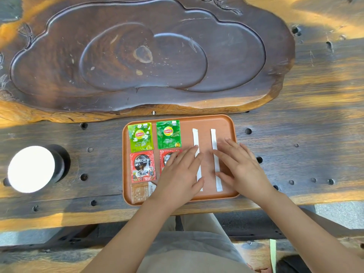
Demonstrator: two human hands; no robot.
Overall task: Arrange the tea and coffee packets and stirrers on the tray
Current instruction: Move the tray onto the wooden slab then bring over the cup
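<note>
head view: flat, open left hand (180, 172) and right hand (241, 166) straighten two wrapped stirrers (215, 154) on the orange tray (226, 123) beside lipton tea packets (140, 137); next, likely nudging them parallel.

bright, warm daylight falls in patches across the bench (295, 119), leaving orange-gold bands along its front edge and far right while the middle stays in cooler grey shade. a white round object (31, 169) at the left is blown out to a flat glare with no surface detail. the large carved wooden slab (137, 56) carries soft bluish sheen along its ridges. the tray (226, 123) is evenly lit; print on the packets reads clearly. both hands (208, 168) cast only faint shadows. wide-angle distortion bows the bench edges, and sharpness falls off toward the corners and the bottom.
</note>
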